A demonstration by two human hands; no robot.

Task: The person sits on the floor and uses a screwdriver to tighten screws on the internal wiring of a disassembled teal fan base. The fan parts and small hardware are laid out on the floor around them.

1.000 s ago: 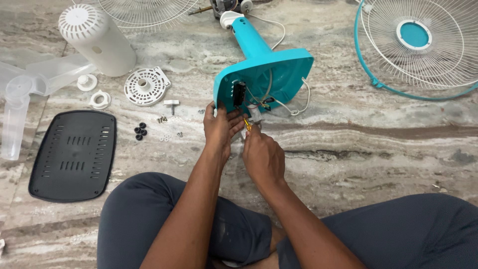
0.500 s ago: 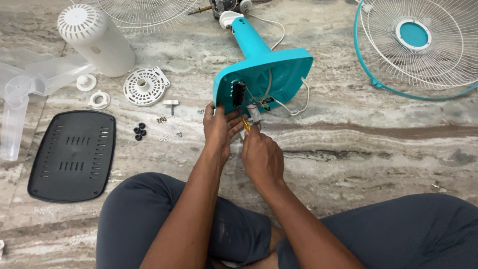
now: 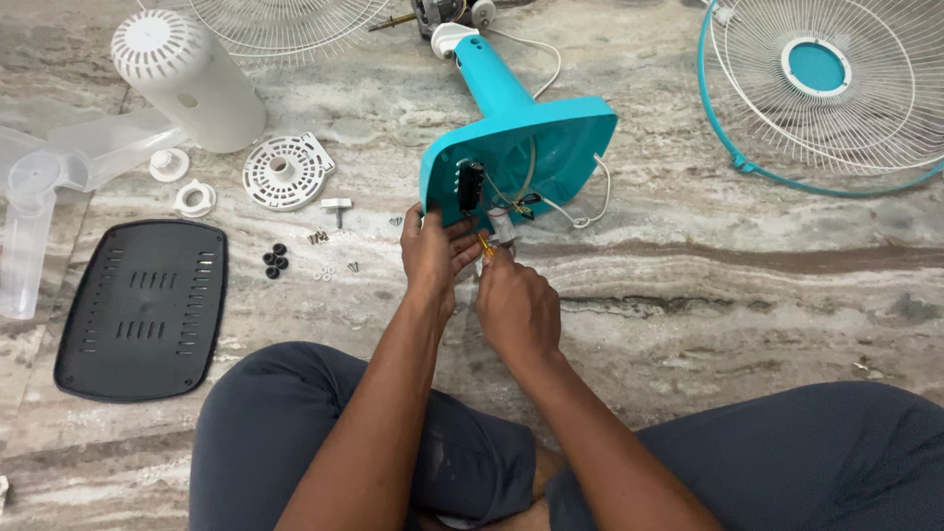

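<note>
1. A person sits cross-legged on a marble floor (image 3: 747, 295), seen from above, with a taken-apart pedestal fan spread around them.

2. The teal fan base (image 3: 521, 147) lies tipped on its side just beyond the hands, its hollow underside turned toward the person, apparently so the wiring inside can be reached.

3. The left hand (image 3: 433, 251) rests against the lower rim of the base, fingers curled at the edge, seemingly steadying it. Whether those fingers also pinch anything cannot be told.

4. The right hand (image 3: 516, 305) is closed around a small tool with a yellow tip (image 3: 485, 246), likely a screwdriver, aimed up toward a small white capacitor (image 3: 501, 224) hanging at the opening.

5. A black switch block (image 3: 470, 187) and loose white wires (image 3: 580, 202) show inside the cavity.

6. To the left, well apart from the work, lie a black vented bottom plate (image 3: 143, 310), a round white grille disc (image 3: 287, 172), a white motor cover (image 3: 187, 79), clear fan blades (image 3: 49, 177) and two white ring nuts (image 3: 182, 182).

7. Small screws and black rubber feet (image 3: 275, 261) sit grouped near the left knee, probably kept together so none are lost.

8. A white wire guard (image 3: 285, 25) lies at the top, and a teal-rimmed guard (image 3: 826, 88) at the upper right.
</note>
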